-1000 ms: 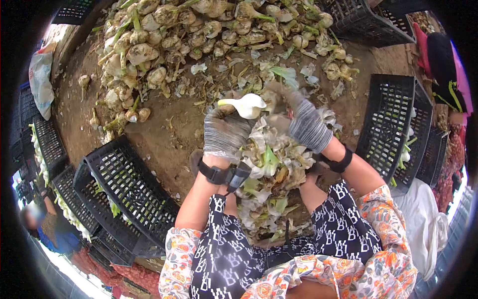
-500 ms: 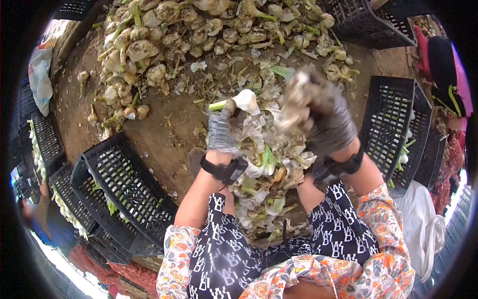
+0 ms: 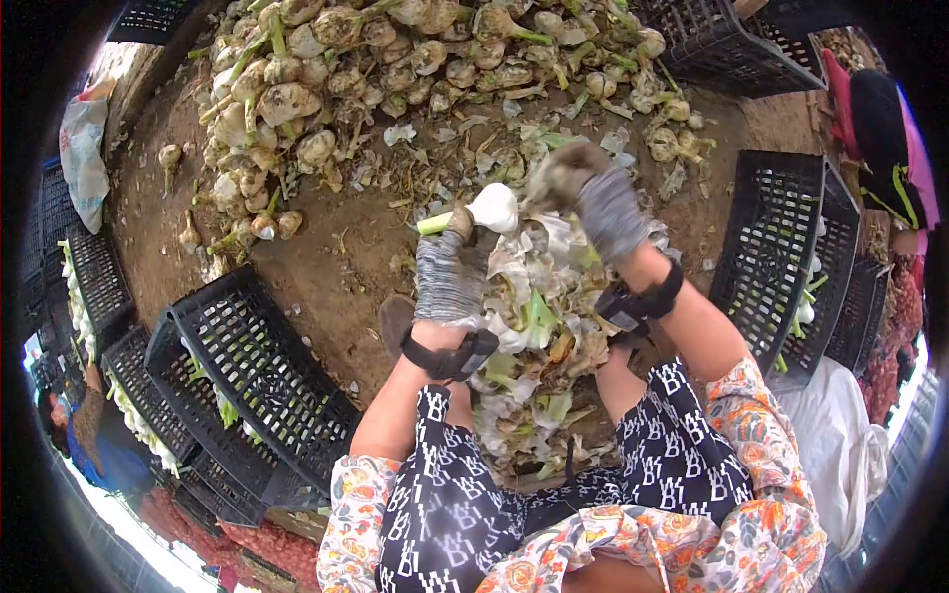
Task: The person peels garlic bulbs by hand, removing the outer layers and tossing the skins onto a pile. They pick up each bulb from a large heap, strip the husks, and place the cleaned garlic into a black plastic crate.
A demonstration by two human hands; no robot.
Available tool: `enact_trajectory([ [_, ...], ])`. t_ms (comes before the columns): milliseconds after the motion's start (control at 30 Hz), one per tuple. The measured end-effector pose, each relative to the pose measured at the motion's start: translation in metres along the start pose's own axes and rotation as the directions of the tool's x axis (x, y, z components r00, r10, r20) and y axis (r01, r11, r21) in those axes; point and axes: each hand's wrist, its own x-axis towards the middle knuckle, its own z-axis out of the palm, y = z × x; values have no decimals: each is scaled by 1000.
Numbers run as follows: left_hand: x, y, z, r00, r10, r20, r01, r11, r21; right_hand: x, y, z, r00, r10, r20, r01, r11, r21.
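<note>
My left hand (image 3: 450, 269), in a grey dirt-stained glove, is closed around the green stem of a garlic bulb (image 3: 492, 208). The bulb is clean and white, and it points right above the fist, with the cut stem end to the left. My right hand (image 3: 595, 198), gloved too, is raised just right of the bulb and apart from it. Motion smears its fingers, so I cannot see whether they hold anything. Below both hands lies a heap of peeled garlic skins (image 3: 539, 331) between my legs.
A big pile of unpeeled garlic (image 3: 366, 59) covers the ground ahead. Black plastic crates stand at left (image 3: 262, 366), right (image 3: 771, 237) and far right (image 3: 736, 44). A white sack (image 3: 835, 445) lies at right. Another person (image 3: 94, 435) is at the far left.
My right hand has moved up and left, closer to the bulb. Loose skin has come away and the bulb looks whiter and rounder. My left hand keeps its hold.
</note>
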Motion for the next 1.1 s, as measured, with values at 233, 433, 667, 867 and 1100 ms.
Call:
enact_trajectory([
  [233,-13,19,1,999,15,-29,-14,999,29,1,34,-20,908,-216,360,419,530,-737],
  [433,-75,137,-35,969,123,212,82,654,-752,57,6,-60,981,-183,69,81,62,-995],
  [667,-126,183,-75,521,546,656,-255,833,-491,117,0,-96,972,-216,91,6,-366,-931],
  [867,-62,116,-36,977,156,144,-210,813,543,140,40,-130,909,-398,122,44,-200,-979],
  [1100,13,26,16,831,281,480,-538,627,564,85,7,-71,862,497,-99,-466,854,231],
])
